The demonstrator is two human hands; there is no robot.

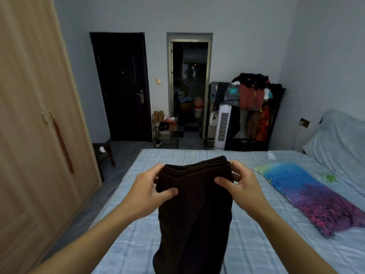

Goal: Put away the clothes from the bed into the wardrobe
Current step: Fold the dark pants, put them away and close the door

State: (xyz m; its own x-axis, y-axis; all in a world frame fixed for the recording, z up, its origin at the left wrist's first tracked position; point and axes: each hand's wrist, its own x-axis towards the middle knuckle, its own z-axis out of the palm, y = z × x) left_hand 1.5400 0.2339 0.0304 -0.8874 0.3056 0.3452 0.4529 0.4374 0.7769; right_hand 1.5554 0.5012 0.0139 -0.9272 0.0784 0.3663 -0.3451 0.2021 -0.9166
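left hand (153, 189) and right hand (240, 183) each pinch the top edge of a folded dark garment (194, 210). it hangs above the bed (256, 224), wardrobe (35, 115) closed at left.

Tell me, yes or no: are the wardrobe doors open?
No. The wardrobe doors are shut, handles side by side, while both hands hold the dark garment over the bed.

dark brown folded garment (194, 204) above bed (256, 224)
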